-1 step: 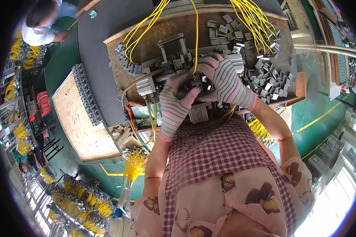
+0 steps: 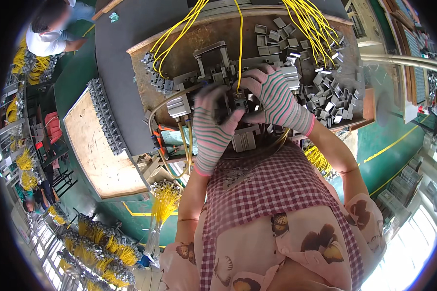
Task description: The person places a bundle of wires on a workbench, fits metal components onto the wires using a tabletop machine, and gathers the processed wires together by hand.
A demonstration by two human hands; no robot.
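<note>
At 10 o'clock on my head view I see a person in a white top [image 2: 47,42], and at 9 o'clock a pale board [image 2: 104,155] edged by a row of grey metal blocks [image 2: 106,116]. Near the centre, my left hand [image 2: 211,132], in a striped glove, has its fingers curved and blurred, its thumb pointing at the small connector [image 2: 241,103]; I can't make out whether they grip anything. That connector sits between both hands at 1 o'clock, close to the centre, at the metal fixture [image 2: 220,77], with a yellow cable [image 2: 241,48] rising from it toward 12. Just beyond, at 2 o'clock, my right hand [image 2: 281,101] bends its fingers beside the cable's lower end, thumb below; whether they close on it I can't see. Further out at 2 o'clock, I have loose metal housings [image 2: 331,97] heaped on the wooden tray [image 2: 189,46]
</note>
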